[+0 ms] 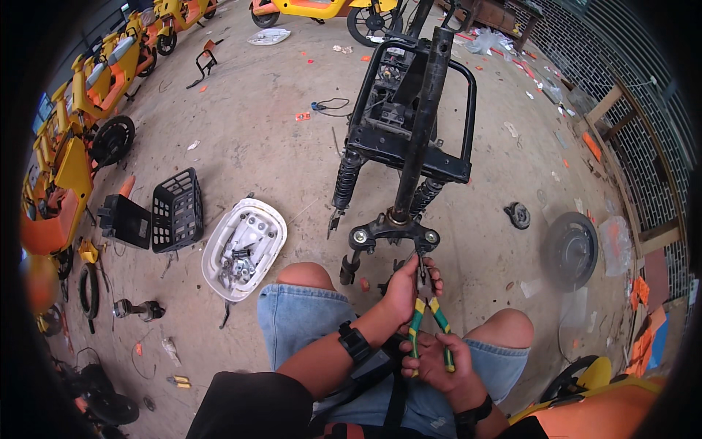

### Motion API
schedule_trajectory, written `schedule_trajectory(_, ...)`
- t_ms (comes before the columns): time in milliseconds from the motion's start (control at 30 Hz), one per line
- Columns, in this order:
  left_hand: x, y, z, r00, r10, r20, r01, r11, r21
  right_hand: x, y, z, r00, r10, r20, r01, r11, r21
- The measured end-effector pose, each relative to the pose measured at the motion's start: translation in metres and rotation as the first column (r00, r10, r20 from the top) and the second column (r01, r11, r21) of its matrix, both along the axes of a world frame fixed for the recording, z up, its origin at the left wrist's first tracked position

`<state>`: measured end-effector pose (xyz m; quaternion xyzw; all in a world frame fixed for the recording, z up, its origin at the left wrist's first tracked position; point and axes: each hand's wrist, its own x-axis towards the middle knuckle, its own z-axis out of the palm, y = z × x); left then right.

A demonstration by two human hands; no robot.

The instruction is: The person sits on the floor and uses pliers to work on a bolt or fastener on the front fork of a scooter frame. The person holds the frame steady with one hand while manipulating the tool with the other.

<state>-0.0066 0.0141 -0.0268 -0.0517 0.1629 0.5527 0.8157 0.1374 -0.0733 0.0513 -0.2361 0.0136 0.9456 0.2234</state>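
Pliers: the green-and-yellow pair (pixel 439 316) sits between the person's knees, nose up toward the near end of the black frame (pixel 418 139), just below the right-hand side of the fork clamp (pixel 395 231).
Right hand: this one (pixel 447 366) wraps the handles low down, fingers round one and palm by the other; probably held there for leverage.
Handles: spread well apart. Can't tell if the nose is biting on anything, fingers are in the way.
Left hand: up by the clamp (pixel 406 290), fingers curled around the pliers' head, looks like it's steadying the nose. Can't tell how tight, or what else is in there.
Arms: left forearm slants up from lower left, watch (pixel 355 341) on the wrist; right one comes in short from lower right, wrist bent, fingers curled upward.
Parts tub: white tub (pixel 213 267) with loose hardware (pixel 243 257) beside the left knee, probably so small bits stay together within reach.
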Motion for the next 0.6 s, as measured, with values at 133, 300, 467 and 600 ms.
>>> schedule_trajectory(133, 0.001, -0.004, -0.006, 0.995, -0.043, 0.094, 0.042, 0.999, 0.014, -0.008, -0.004, 0.000, 0.997, -0.046, -0.064, 0.041, 0.997, -0.071)
schedule_trajectory(300, 0.000, -0.001, -0.008, 0.999, -0.023, 0.023, 0.023, 1.000, 0.004, -0.009, -0.005, 0.000, 1.000, -0.029, 0.006, 0.029, 0.999, -0.026)
schedule_trajectory(467, 0.001, -0.002, -0.004, 1.000, -0.024, -0.010, 0.024, 0.999, -0.022, -0.006, -0.005, -0.004, 0.988, -0.053, -0.146, 0.043, 0.997, -0.071)
schedule_trajectory(600, 0.000, -0.006, 0.008, 0.997, -0.070, 0.015, 0.071, 0.997, -0.044, -0.007, -0.006, -0.004, 0.986, -0.057, -0.157, 0.046, 0.996, -0.072)
